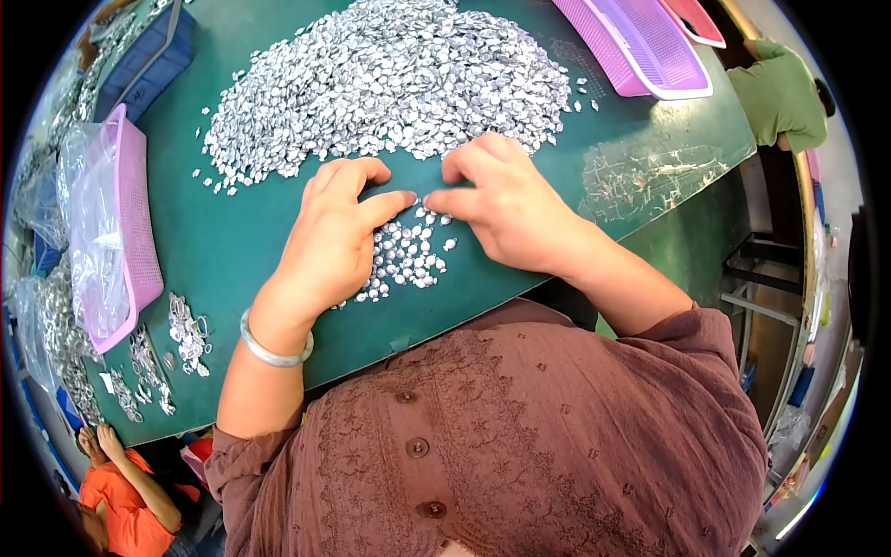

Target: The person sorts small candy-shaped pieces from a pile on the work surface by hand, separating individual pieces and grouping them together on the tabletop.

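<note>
A large heap of small silvery metal pieces (390, 79) covers the far middle of the green table (251, 241). Between that heap and me lies a smaller cluster of the same pieces (406, 252). My left hand (334, 218), with a pale bangle on its wrist, arches over the cluster's left side. Its thumb and forefinger are bent and apart. Facing it, my right hand (510, 204) curves in from the right, thumb and forefinger also apart. The two thumb tips nearly meet at the cluster's far end, beside a few pieces. Neither hand visibly grips a piece.
A pink basket (139, 213) with clear plastic bags and a blue crate (148, 60) stand left. Chain-like metal parts (188, 334) lie near the front-left corner. A purple basket (640, 46) is at far right. People in orange (130, 501) and green (778, 93) are nearby.
</note>
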`<act>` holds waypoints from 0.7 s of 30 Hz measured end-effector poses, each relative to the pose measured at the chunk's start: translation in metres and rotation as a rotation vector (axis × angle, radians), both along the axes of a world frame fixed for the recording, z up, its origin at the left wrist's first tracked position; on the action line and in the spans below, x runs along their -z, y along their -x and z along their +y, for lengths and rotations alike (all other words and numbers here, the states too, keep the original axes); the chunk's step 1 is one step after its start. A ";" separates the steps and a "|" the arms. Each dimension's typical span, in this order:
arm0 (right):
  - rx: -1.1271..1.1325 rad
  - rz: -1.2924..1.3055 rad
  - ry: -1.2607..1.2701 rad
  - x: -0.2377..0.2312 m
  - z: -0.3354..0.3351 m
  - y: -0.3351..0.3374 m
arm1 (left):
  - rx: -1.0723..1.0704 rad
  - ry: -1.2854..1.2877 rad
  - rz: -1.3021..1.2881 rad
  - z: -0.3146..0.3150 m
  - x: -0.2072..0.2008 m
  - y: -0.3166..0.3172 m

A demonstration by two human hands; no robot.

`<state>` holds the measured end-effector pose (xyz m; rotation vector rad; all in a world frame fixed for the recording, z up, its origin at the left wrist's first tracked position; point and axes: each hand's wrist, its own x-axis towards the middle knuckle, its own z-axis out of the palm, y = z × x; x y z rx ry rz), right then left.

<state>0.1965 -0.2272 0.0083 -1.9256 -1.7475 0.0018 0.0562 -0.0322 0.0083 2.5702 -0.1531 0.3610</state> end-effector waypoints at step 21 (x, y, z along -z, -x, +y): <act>0.159 -0.129 -0.043 0.000 0.011 -0.011 | 0.002 0.070 -0.023 0.001 -0.001 -0.005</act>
